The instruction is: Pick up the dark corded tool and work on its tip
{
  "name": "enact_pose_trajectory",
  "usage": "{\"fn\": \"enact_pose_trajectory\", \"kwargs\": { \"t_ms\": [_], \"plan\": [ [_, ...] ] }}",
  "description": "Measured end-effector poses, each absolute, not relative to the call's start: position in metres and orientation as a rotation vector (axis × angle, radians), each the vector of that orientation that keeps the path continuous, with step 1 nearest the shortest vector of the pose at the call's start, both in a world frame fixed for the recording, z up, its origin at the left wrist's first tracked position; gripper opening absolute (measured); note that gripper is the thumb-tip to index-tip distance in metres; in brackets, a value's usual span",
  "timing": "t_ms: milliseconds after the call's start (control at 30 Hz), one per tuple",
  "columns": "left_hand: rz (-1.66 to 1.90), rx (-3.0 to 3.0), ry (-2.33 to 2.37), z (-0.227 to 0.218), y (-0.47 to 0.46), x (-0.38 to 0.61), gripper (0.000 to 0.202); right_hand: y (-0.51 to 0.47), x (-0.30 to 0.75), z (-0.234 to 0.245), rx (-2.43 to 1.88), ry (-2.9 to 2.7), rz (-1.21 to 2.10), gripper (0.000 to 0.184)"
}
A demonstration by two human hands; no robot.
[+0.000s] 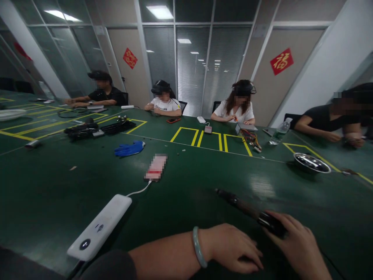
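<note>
My right hand (297, 245) grips the black handle of a long dark tool (244, 208), maybe a soldering iron, whose tip points up-left over the green table (186, 182). Just left of it my left hand (233, 249) rests palm down on the table, fingers curled over something I cannot make out. A pale green bangle (199, 247) sits on that wrist.
A white power bank (99, 227) lies at the near left, cabled to a phone (155, 167). Farther off are a blue glove (129, 148), a metal bowl (311, 162), a water bottle (279, 132) and black gear (87, 130). Several other people sit around the far side.
</note>
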State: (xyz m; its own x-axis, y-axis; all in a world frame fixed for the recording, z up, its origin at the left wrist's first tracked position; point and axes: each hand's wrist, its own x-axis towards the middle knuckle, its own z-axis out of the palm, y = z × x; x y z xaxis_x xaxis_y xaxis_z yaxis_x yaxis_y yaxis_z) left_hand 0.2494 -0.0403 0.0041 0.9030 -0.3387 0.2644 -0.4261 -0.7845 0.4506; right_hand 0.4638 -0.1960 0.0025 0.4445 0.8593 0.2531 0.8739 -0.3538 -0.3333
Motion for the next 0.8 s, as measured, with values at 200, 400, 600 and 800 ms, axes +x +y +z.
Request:
{"fn": "enact_pose_trajectory", "kwargs": {
  "t_ms": [200,400,600,800],
  "plan": [
    [0.219,2.430,-0.554,0.007,-0.044,0.247,0.024,-0.133,0.394,0.020,-2.108,-1.683,0.080,0.036],
    [0.230,2.392,-0.524,0.012,-0.044,0.249,0.025,-0.131,0.395,0.018,-2.061,-1.722,0.273,0.057],
    [0.335,2.483,-0.432,0.018,-0.047,0.251,0.022,-0.179,0.416,0.041,-2.188,-1.606,0.159,0.058],
    [0.672,2.638,0.074,0.022,-0.045,0.257,0.021,-0.244,0.434,0.052,-2.466,-1.481,0.164,0.022]
  ]
}}
